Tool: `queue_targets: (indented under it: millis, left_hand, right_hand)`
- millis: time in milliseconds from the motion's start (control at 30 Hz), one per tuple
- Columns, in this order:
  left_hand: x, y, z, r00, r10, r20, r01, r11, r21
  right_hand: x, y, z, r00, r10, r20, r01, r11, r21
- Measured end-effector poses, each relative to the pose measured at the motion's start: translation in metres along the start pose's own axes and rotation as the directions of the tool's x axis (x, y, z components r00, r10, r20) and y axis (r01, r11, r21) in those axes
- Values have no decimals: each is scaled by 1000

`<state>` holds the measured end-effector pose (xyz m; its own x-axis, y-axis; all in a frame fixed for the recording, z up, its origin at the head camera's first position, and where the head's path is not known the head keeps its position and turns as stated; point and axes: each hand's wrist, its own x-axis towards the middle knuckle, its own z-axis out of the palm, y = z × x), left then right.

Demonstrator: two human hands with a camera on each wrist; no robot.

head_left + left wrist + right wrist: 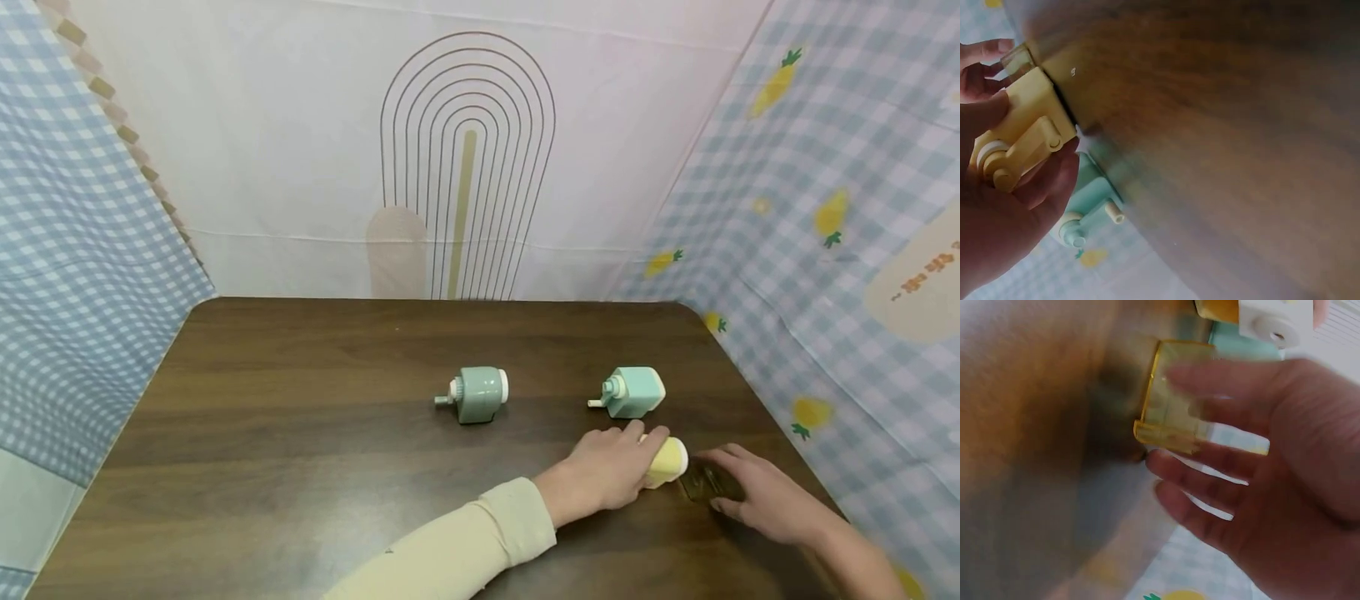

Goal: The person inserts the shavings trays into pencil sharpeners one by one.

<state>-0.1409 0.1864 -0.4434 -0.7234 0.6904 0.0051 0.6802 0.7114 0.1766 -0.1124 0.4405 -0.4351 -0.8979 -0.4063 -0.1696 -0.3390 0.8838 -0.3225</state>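
Note:
My left hand [611, 467] grips a yellow hand-crank pencil sharpener [666, 461], low over the right part of the table. In the left wrist view, its crank arm [1038, 147] faces the camera, with fingers and thumb on either side of the body. Just to the right, my right hand [772, 496] has its thumb and fingers about a clear yellow shavings drawer [1159, 415]. The thumb is blurred across the drawer's face, the other fingers partly behind it. A mint sharpener [641, 392] lies right behind the left hand.
Farther left on the brown wooden table [300, 467] is a grey-green crank sharpener [480, 396], its crank pointing left. A white patterned cloth [300, 150] hangs behind the table. Checked cloth [795, 275] with pineapples borders the right side.

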Motion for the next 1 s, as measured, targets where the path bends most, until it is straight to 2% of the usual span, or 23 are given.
queue_targets:
  millis: [167, 433, 633, 800, 1000]
  left_hand:
    - [0, 0, 1, 1000, -2, -25, 3, 1000, 26]
    - [1, 1, 1, 1000, -11, 6, 11, 1000, -16]
    - [1, 2, 2, 1000, -7, 12, 8, 999, -34]
    - [2, 1, 1, 1000, -6, -3, 6, 1000, -26]
    - [1, 0, 1, 1000, -7, -5, 7, 999, -34]
  right_hand:
    - [3, -8, 6, 997, -21, -68, 20, 1000, -11]
    - [16, -26, 20, 972, -135, -191, 129, 991, -42]
    - [16, -24, 26, 968, -114, -225, 117, 993, 1]
    - [18, -24, 27, 958, -137, -252, 144, 989, 11]
    - [17, -22, 24, 961, -147, -233, 153, 988, 5]
